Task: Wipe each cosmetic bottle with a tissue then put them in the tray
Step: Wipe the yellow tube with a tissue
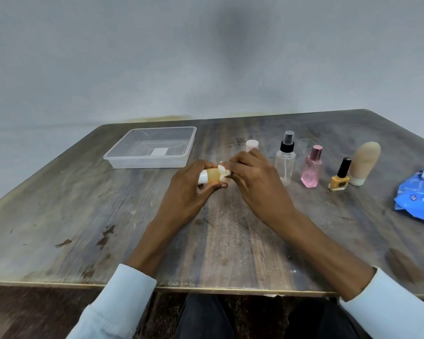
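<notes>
The left hand (194, 182) is gripping a small yellow bottle (212, 176) with curled fingers. The right hand (252, 176) is pinching a tissue (223, 172) against it, while 5 bottles are standing beyond, right of the tray (154, 165).

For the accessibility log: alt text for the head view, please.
The left hand holds a small amber bottle with a white cap while the right hand rubs it with a white tissue. A clear plastic tray lies behind; five more bottles stand right.
</notes>
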